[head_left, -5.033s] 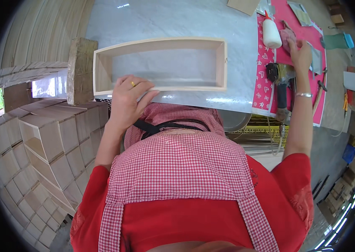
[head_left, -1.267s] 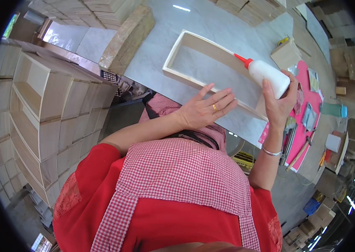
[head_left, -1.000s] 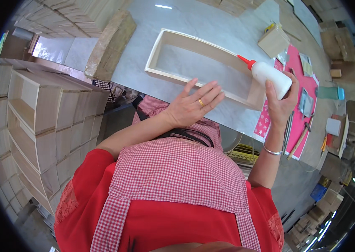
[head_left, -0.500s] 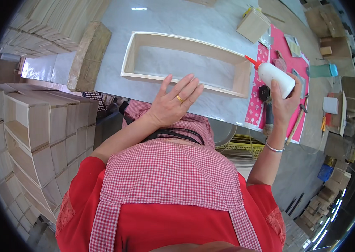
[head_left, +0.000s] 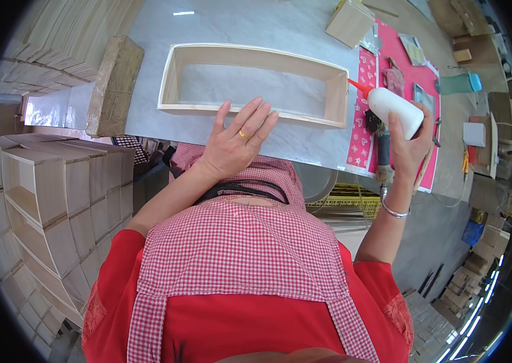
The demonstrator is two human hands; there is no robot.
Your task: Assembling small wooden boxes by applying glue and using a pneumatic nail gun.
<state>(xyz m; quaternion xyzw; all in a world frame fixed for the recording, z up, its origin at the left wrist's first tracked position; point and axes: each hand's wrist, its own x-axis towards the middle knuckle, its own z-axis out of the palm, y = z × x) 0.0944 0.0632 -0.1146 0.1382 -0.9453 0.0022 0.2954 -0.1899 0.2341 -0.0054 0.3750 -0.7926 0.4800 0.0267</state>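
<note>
A long, shallow pale wooden box frame (head_left: 256, 61) lies on the grey table; the tabletop shows through its middle. My left hand (head_left: 237, 134) rests on its near long side, fingers stretched out and slightly spread, with a gold ring on one. In my right hand (head_left: 412, 142) is a white squeeze bottle (head_left: 396, 111) with a red pointed nozzle, tilted so the tip meets the frame's right end near the far corner. Whether anything is flowing from the tip cannot be seen.
Right of the frame lies a pink patterned mat (head_left: 362, 142) with an air tool (head_left: 383, 148), a cloth (head_left: 393, 77) and a teal-lidded bottle (head_left: 460, 83) nearby. A thick wooden block (head_left: 116, 88) stands at the table's left edge. Stacked wooden boxes (head_left: 56, 193) fill the left side.
The whole view has shifted slightly. The nozzle tip has moved a little along the frame's right end, toward me. My left hand keeps its place on the near side.
</note>
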